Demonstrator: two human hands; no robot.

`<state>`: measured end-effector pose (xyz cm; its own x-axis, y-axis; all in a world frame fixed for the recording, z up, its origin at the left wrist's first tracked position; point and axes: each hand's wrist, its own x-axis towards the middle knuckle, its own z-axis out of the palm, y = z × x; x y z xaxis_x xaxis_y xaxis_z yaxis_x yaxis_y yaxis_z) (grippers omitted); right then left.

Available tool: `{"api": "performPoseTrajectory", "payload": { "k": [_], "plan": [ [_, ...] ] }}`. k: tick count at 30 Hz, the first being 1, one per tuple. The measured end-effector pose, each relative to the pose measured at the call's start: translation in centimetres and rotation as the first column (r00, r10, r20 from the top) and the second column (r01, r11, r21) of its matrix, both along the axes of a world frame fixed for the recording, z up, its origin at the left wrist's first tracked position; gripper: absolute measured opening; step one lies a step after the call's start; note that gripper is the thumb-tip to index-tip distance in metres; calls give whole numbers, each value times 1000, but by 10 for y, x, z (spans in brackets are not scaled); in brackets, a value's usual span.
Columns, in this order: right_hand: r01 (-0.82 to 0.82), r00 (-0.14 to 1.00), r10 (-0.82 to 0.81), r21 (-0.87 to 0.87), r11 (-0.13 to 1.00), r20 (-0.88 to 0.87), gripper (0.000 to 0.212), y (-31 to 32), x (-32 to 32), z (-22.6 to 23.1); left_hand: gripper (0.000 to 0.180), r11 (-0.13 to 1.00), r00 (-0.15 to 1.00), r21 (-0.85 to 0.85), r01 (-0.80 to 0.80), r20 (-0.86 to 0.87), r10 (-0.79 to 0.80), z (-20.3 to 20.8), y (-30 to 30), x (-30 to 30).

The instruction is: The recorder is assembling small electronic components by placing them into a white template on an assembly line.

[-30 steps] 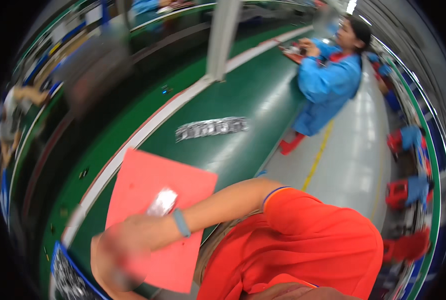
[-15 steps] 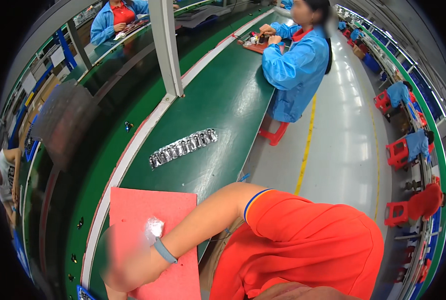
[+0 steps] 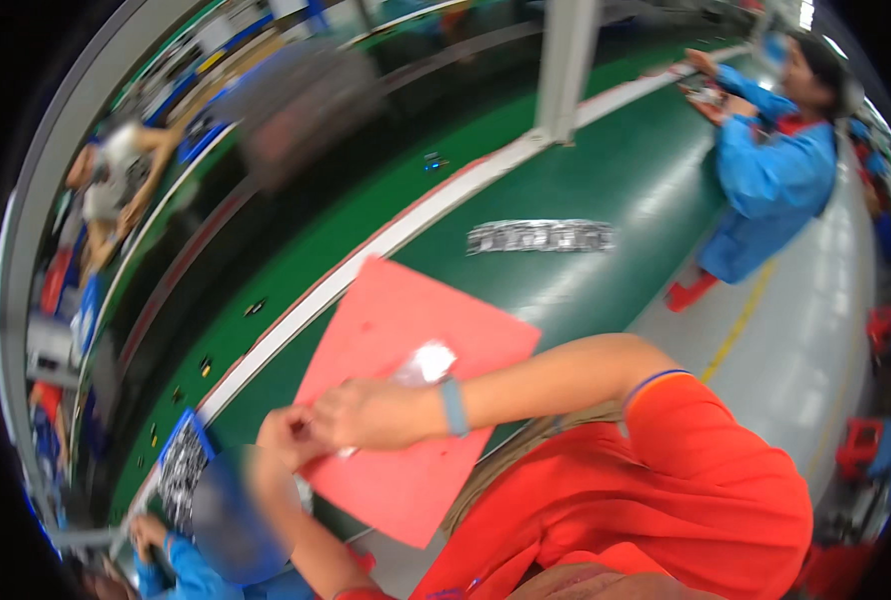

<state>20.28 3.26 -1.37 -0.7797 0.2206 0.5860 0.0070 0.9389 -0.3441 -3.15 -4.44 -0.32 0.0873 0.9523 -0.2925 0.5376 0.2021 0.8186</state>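
Note:
Over a pink foam sheet (image 3: pixel 436 310) on the green bench, my two hands meet close together. My left hand (image 3: pixel 284 440) has its fingers drawn in, and whatever they hold is hidden. Beside it, my right hand (image 3: pixel 371 412), with a grey-blue band on the wrist, is bent with its fingertips pinched against the left one's. A small dark bit shows between them, too blurred to name. On the foam just beyond my right hand lies a shiny, silvery-clear crumpled piece (image 3: pixel 434 360).
Farther along the bench lies a row of small silvery-black parts (image 3: pixel 541 236). A blue tray of small dark parts (image 3: pixel 184 470) stands at lower left. Small parts sit on the green belt (image 3: pixel 296 265) past the white rail. A co-worker in blue (image 3: pixel 776 170) sits at far right.
My view has swung left, so the bench appears shifted right and turned. Both hands now show together over the foam's near left edge; before, they were mostly smeared, with the left one hidden.

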Motion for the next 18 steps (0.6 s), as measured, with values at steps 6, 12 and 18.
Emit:
{"api": "performPoseTrajectory", "payload": {
  "k": [6,12,18],
  "plan": [
    [37,999,-32,-137,990,39,18,36,37,0,27,978,983,-199,-66,154,98,12,-2,6],
    [147,976,-184,-271,951,-117,14,56,45,-22,31,976,994,-207,-68,67,84,19,3,6],
    [126,958,-208,-359,925,-200,7,58,51,-10,24,968,992,216,-126,27,123,50,3,12]
  ]
}}
